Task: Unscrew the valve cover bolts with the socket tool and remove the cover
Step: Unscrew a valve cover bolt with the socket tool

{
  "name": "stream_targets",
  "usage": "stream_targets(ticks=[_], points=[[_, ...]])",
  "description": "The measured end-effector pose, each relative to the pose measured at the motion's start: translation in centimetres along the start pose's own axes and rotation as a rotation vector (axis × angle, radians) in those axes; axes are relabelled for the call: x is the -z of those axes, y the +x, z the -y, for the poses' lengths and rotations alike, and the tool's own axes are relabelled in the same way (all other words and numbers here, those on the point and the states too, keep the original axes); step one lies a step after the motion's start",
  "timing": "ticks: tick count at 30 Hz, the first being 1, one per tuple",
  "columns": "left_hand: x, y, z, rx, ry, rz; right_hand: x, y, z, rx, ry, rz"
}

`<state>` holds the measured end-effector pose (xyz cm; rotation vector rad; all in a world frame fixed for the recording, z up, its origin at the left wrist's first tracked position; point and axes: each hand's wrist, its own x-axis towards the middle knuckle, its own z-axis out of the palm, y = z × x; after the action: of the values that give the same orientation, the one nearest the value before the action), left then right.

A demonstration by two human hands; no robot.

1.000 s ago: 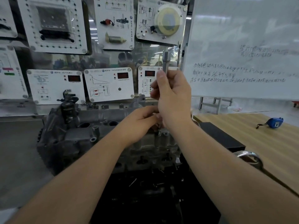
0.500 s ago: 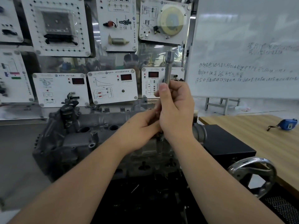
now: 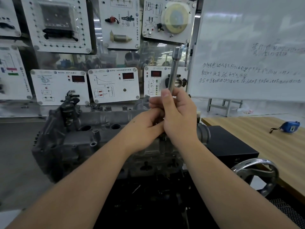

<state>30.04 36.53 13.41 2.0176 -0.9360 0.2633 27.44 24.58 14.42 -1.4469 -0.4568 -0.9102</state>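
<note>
White instrument panels (image 3: 113, 85) back the grey cast-metal valve cover (image 3: 102, 118), not yet removed. Right hand (image 3: 179, 119) grips the upright steel socket tool (image 3: 175, 70); left hand (image 3: 145, 128) pinches near its base.

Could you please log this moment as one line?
right hand: grips socket tool upright | left hand: at its base | valve cover: on

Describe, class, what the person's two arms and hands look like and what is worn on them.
Both forearms are bare up to the frame edge: no sleeves, gloves, watch or rings show. The left hand has a small dark spot on its back. The right hand has short nails.
</note>
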Motion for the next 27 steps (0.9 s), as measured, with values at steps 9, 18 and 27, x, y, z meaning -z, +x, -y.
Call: stream_targets(ticks=[9,18,27], points=[[0.1,-0.2,-0.3,0.01,-0.096,-0.021,1.0,0.7,0.9,-0.094,-0.114,0.163],[-0.4,0.1,0.0,0.052,-0.042,0.005,-1.0,6.1,8.0,-0.367,0.082,0.11],[0.0,-0.1,-0.1,0.041,-0.152,0.046,-0.1,7.8,8.1,-0.556,0.285,0.327]])
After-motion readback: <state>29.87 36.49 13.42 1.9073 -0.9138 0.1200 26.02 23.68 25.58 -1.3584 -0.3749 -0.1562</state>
